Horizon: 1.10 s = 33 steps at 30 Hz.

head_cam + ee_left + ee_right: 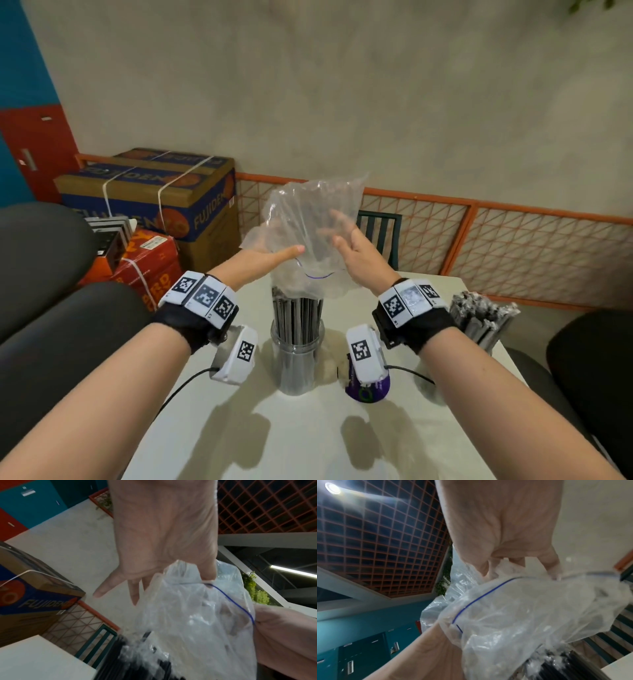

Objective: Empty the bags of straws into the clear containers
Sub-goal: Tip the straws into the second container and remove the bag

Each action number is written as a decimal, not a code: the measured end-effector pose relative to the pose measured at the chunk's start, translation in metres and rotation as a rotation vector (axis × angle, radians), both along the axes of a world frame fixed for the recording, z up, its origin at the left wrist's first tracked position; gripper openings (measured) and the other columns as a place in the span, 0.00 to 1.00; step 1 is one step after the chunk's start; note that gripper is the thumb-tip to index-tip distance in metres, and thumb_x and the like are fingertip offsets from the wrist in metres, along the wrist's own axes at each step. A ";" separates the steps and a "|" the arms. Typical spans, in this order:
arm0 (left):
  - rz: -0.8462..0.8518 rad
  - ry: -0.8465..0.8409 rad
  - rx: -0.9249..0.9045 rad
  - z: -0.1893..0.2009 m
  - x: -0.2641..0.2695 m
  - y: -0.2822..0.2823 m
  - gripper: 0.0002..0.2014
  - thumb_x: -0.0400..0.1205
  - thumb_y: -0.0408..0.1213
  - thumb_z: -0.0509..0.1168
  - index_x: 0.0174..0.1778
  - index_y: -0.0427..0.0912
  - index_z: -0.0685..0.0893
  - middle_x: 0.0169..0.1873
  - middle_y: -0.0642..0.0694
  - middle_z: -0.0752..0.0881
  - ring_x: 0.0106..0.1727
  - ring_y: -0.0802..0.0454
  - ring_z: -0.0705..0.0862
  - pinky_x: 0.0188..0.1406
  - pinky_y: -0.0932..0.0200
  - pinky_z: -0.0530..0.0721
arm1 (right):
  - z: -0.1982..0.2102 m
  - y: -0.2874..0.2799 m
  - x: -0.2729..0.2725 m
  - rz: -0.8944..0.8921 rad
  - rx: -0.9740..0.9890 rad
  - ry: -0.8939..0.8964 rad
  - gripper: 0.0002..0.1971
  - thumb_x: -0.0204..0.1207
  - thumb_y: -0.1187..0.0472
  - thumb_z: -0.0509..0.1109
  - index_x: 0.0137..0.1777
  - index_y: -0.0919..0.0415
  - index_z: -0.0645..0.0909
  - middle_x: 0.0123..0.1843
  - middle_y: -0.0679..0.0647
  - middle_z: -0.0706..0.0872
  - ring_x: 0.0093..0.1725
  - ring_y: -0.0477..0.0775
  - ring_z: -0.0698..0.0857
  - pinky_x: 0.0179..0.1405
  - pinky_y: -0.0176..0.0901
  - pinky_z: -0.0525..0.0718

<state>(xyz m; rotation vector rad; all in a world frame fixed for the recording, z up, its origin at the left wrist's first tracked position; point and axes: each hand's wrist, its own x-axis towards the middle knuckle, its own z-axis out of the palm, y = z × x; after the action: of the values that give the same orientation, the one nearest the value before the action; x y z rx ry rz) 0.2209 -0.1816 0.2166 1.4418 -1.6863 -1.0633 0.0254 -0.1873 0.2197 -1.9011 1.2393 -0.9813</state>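
Directly above the clear cylindrical container (297, 356) of upright dark straws (296, 317), the crumpled transparent zip bag (310, 236) is held mouth-down. Its rim is pinched by the left hand (262, 261) and the right hand (358, 255), one at each side, the other fingers loosely spread.

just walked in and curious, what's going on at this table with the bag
A person holds a clear plastic bag upside down over a clear container on the white table. The left hand and right hand each grip one side of it. Dark straws already stand packed in the container, and the bag looks nearly empty. Another bundle of straws stands at the right.
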 end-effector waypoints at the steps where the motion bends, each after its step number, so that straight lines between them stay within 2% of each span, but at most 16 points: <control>1: 0.004 -0.065 0.051 -0.002 0.000 0.002 0.42 0.69 0.65 0.67 0.78 0.53 0.65 0.75 0.50 0.73 0.76 0.51 0.70 0.78 0.49 0.64 | 0.001 0.002 -0.001 -0.011 -0.012 -0.011 0.25 0.86 0.62 0.51 0.81 0.49 0.54 0.73 0.48 0.79 0.75 0.41 0.68 0.76 0.41 0.62; 3: 0.055 -0.037 -0.010 0.004 -0.001 0.004 0.44 0.68 0.66 0.67 0.78 0.51 0.64 0.76 0.48 0.72 0.75 0.50 0.70 0.76 0.49 0.66 | 0.011 0.006 -0.004 -0.022 -0.036 -0.071 0.25 0.86 0.62 0.51 0.81 0.49 0.53 0.72 0.46 0.79 0.77 0.44 0.68 0.75 0.42 0.66; 6: 0.083 0.054 -0.235 0.027 -0.008 0.010 0.36 0.75 0.56 0.66 0.78 0.52 0.62 0.69 0.51 0.75 0.67 0.54 0.75 0.69 0.54 0.72 | 0.030 0.014 -0.007 -0.025 -0.047 -0.163 0.25 0.86 0.59 0.52 0.82 0.49 0.52 0.70 0.37 0.77 0.77 0.42 0.68 0.69 0.35 0.73; 9: 0.142 0.105 -0.362 0.048 -0.020 0.019 0.20 0.80 0.49 0.63 0.68 0.49 0.74 0.51 0.58 0.82 0.50 0.64 0.80 0.53 0.75 0.77 | 0.041 0.025 -0.018 -0.069 -0.085 -0.173 0.30 0.84 0.52 0.58 0.82 0.51 0.51 0.79 0.43 0.69 0.79 0.42 0.65 0.80 0.45 0.63; 10: 0.162 0.137 -0.365 0.049 -0.024 0.021 0.17 0.81 0.48 0.62 0.64 0.47 0.78 0.48 0.54 0.84 0.48 0.61 0.82 0.50 0.73 0.79 | 0.040 0.029 -0.024 -0.101 -0.071 -0.148 0.31 0.82 0.49 0.59 0.82 0.51 0.52 0.79 0.45 0.68 0.78 0.43 0.67 0.80 0.47 0.64; 13: 0.171 0.247 -0.257 0.046 -0.035 0.028 0.16 0.81 0.49 0.61 0.58 0.44 0.81 0.51 0.37 0.86 0.53 0.41 0.84 0.56 0.46 0.82 | 0.031 0.046 -0.044 -0.145 -0.001 -0.100 0.30 0.79 0.44 0.63 0.78 0.50 0.60 0.73 0.45 0.76 0.71 0.45 0.76 0.75 0.52 0.72; 16: 0.107 0.222 -0.202 0.039 -0.054 0.039 0.10 0.83 0.46 0.60 0.52 0.43 0.80 0.40 0.47 0.83 0.46 0.47 0.81 0.43 0.55 0.78 | 0.027 0.070 -0.064 -0.104 0.081 -0.081 0.26 0.77 0.44 0.65 0.74 0.47 0.68 0.64 0.45 0.84 0.63 0.47 0.83 0.68 0.54 0.79; 18: 0.082 0.172 -0.187 0.036 -0.069 0.049 0.14 0.81 0.50 0.62 0.54 0.43 0.79 0.41 0.51 0.81 0.46 0.52 0.80 0.44 0.58 0.76 | 0.026 0.088 -0.077 -0.104 0.198 -0.076 0.23 0.77 0.49 0.68 0.72 0.46 0.70 0.58 0.47 0.88 0.55 0.53 0.87 0.56 0.52 0.82; 21: -0.028 0.109 -0.025 0.026 -0.086 0.065 0.31 0.70 0.64 0.67 0.62 0.50 0.72 0.53 0.55 0.79 0.55 0.58 0.79 0.58 0.55 0.76 | 0.015 0.110 -0.094 -0.110 0.258 -0.044 0.12 0.77 0.52 0.69 0.60 0.46 0.79 0.53 0.55 0.88 0.48 0.64 0.87 0.44 0.57 0.81; 23: -0.137 0.113 0.126 0.011 -0.093 0.074 0.43 0.61 0.67 0.71 0.71 0.58 0.64 0.61 0.53 0.80 0.63 0.53 0.80 0.67 0.49 0.76 | 0.004 0.120 -0.105 -0.165 0.223 -0.061 0.09 0.79 0.56 0.66 0.56 0.56 0.80 0.45 0.59 0.84 0.42 0.59 0.83 0.42 0.45 0.80; 24: -0.175 0.131 0.179 0.004 -0.095 0.078 0.46 0.59 0.65 0.74 0.73 0.61 0.62 0.62 0.52 0.82 0.63 0.51 0.82 0.67 0.47 0.78 | -0.003 0.124 -0.111 -0.206 0.216 -0.086 0.09 0.80 0.58 0.64 0.56 0.61 0.80 0.44 0.57 0.83 0.42 0.54 0.82 0.41 0.37 0.80; 26: -0.188 0.189 0.230 -0.012 -0.099 0.086 0.44 0.64 0.52 0.77 0.75 0.56 0.63 0.57 0.49 0.87 0.55 0.51 0.87 0.59 0.50 0.84 | -0.021 0.130 -0.126 -0.297 0.231 -0.172 0.08 0.81 0.61 0.63 0.53 0.63 0.81 0.45 0.53 0.85 0.45 0.52 0.83 0.46 0.40 0.82; 28: -0.179 0.212 0.237 -0.024 -0.102 0.096 0.27 0.76 0.32 0.69 0.71 0.46 0.71 0.50 0.45 0.89 0.44 0.52 0.90 0.46 0.56 0.87 | -0.038 0.137 -0.146 -0.378 0.291 -0.247 0.05 0.80 0.62 0.63 0.46 0.60 0.81 0.42 0.51 0.86 0.46 0.56 0.83 0.48 0.48 0.80; 29: -0.192 0.192 0.245 -0.028 -0.104 0.102 0.22 0.78 0.26 0.64 0.68 0.45 0.74 0.51 0.41 0.88 0.46 0.48 0.89 0.47 0.54 0.86 | -0.045 0.141 -0.155 -0.401 0.337 -0.260 0.03 0.80 0.62 0.65 0.47 0.59 0.79 0.44 0.53 0.86 0.47 0.58 0.84 0.47 0.50 0.81; 31: -0.236 0.110 0.240 -0.038 -0.106 0.111 0.20 0.79 0.24 0.62 0.66 0.43 0.76 0.57 0.32 0.85 0.56 0.37 0.86 0.57 0.45 0.82 | -0.046 0.154 -0.167 -0.459 0.417 -0.177 0.14 0.77 0.61 0.70 0.60 0.60 0.73 0.53 0.58 0.83 0.48 0.58 0.84 0.43 0.50 0.82; 33: -0.268 0.005 0.193 -0.045 -0.112 0.117 0.17 0.80 0.26 0.61 0.63 0.44 0.78 0.57 0.33 0.83 0.55 0.40 0.84 0.56 0.53 0.82 | -0.032 0.169 -0.173 -0.544 0.312 0.075 0.38 0.72 0.60 0.75 0.77 0.56 0.57 0.66 0.58 0.73 0.60 0.57 0.79 0.53 0.46 0.82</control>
<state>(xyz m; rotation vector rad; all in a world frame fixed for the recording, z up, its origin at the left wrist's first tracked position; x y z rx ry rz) 0.1093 -0.0651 0.1714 1.3519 -1.8512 -1.4073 -0.1477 -0.0181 0.1873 -1.3950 1.8892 -0.9125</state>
